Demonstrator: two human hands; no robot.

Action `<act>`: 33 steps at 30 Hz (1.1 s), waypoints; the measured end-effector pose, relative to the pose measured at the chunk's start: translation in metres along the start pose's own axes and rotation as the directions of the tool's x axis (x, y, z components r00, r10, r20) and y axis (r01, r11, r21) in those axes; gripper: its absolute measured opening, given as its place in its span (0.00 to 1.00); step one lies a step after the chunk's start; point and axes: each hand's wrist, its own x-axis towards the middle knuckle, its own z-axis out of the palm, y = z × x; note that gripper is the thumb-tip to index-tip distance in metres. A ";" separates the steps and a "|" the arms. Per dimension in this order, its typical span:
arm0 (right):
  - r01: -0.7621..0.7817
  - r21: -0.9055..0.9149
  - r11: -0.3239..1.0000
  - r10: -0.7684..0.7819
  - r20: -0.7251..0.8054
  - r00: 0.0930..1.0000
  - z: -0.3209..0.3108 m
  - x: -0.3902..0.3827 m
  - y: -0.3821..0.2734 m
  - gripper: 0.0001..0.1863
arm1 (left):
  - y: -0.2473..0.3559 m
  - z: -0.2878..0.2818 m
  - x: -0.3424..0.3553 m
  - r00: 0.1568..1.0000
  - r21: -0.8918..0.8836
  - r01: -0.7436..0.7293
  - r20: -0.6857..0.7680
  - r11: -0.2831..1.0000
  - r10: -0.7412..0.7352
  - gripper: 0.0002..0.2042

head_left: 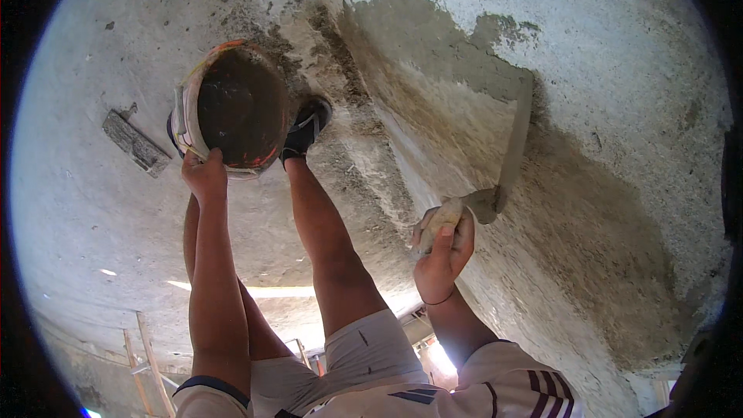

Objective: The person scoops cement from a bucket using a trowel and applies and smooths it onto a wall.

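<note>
My left hand pinches the near rim of a round, pale bucket with orange marks on its edge. The bucket is tilted, and its inside looks dark and coated with grey residue; how much it holds I cannot tell. In my right hand is the thick, cement-smeared handle of a trowel. Its long blade shows nearly edge-on against the wall, just below a patch of wet grey mortar. My fingers are wrapped round the handle and partly hidden by it.
The rough concrete wall rises on the right, with a darker damp area low on it. A dusty rectangular float lies on the floor left of the bucket. My shod foot stands between bucket and wall. Wooden poles stand at lower left.
</note>
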 end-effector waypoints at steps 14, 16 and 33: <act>-0.116 -0.025 0.993 0.119 0.161 0.980 0.000 0.019 -0.005 0.15 | -0.013 -0.004 0.004 0.997 0.028 0.034 0.067 0.999 -0.036 0.12; -0.055 -0.024 0.998 0.057 0.109 0.992 -0.003 0.012 -0.010 0.17 | -0.013 -0.003 0.003 0.999 0.042 0.012 0.046 0.999 -0.014 0.12; -0.003 0.026 1.000 0.000 0.101 0.995 0.003 0.021 -0.021 0.14 | -0.009 -0.003 0.005 0.998 0.046 0.041 0.037 0.998 -0.043 0.12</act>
